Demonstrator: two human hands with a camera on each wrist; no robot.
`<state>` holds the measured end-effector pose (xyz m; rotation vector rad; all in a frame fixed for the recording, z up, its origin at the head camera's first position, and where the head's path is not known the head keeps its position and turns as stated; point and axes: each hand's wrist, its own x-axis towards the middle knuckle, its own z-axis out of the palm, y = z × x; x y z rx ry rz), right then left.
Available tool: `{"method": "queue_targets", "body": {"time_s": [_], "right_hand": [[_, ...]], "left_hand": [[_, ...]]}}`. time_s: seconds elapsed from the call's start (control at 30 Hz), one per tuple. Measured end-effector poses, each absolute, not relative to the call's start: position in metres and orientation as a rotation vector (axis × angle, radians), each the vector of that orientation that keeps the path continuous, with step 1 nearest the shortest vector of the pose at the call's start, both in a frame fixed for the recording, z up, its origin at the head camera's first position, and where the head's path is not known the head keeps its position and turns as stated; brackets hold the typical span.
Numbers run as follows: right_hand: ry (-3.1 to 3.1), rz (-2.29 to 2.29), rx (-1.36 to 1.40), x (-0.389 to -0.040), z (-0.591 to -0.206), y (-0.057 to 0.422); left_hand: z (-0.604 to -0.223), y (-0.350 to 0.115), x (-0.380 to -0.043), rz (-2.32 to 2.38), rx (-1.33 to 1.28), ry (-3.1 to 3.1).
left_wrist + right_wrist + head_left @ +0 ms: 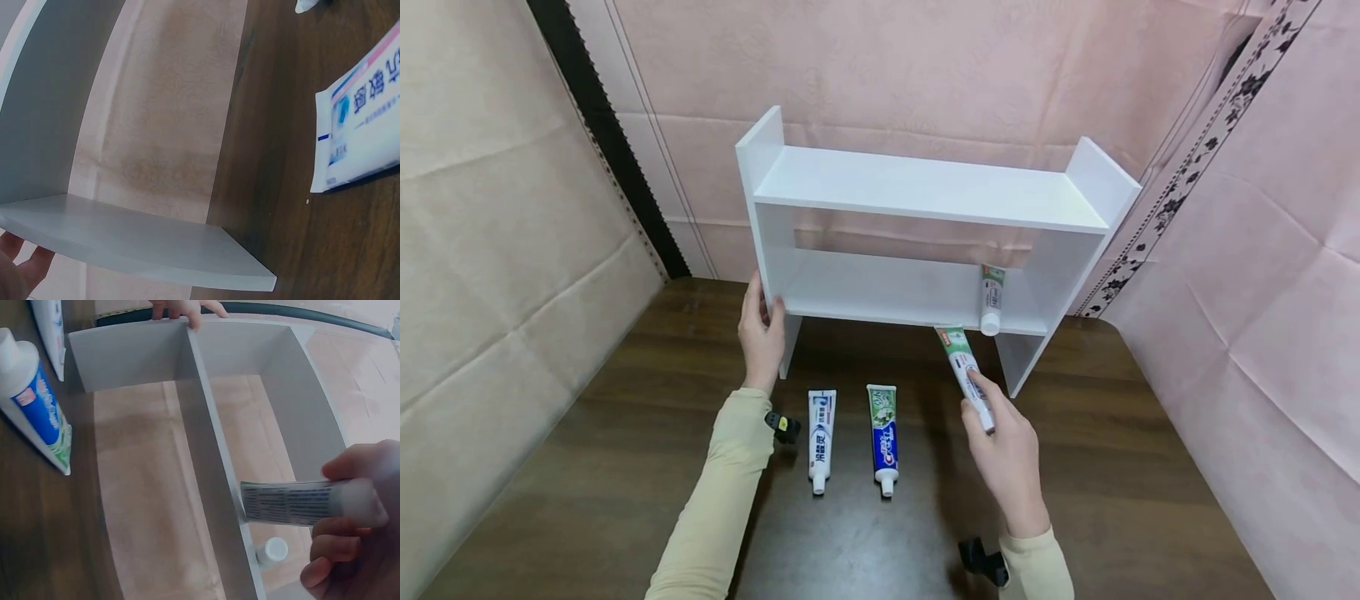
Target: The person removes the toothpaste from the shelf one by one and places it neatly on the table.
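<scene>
My right hand [1006, 454] grips a green and white toothpaste tube [959, 358] near its cap end, its flat end close to the front edge of the lower shelf board. In the right wrist view that tube [287, 503] shows rows of small print. My left hand [762, 333] holds the left side panel of a white two-tier shelf [925, 187], thumb at the front. One similar tube [992, 296] lies on the lower board at the right, cap facing forward. On the table, a white and blue tube [822, 437] and a blue and green tube [883, 437] lie side by side.
The shelf stands on a dark wooden table [647, 467] against a pink cloth backdrop [910, 67]. Cloth walls [1262, 292] close in both sides. Black camera mounts [983, 562] sit at both wrists, over light yellow sleeves.
</scene>
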<state>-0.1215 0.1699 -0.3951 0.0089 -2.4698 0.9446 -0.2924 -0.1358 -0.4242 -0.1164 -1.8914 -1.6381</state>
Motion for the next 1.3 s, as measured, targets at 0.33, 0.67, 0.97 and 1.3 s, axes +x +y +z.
{"method": "queue_targets", "body": {"time_s": [0.33, 0.67, 0.97, 1.3], "right_hand": [[-2.509, 0.879, -0.04, -0.113, -0.416, 0.176], [-2.882, 0.866, -0.106, -0.117, -0.437, 0.181], [-2.962, 0.762, -0.07, -0.122, -0.446, 0.181], [-3.15, 0.768, 0.04, -0.135, -0.461, 0.18]], "left_hand": [[-0.422, -0.137, -0.289, -1.593, -0.114, -1.91], [-0.424, -0.139, -0.289, -1.6, -0.106, -1.903], [-0.42, -0.136, -0.288, -1.626, -0.1, -1.913], [-0.398, -0.126, -0.267, -1.636, -0.105, -1.897]]}}
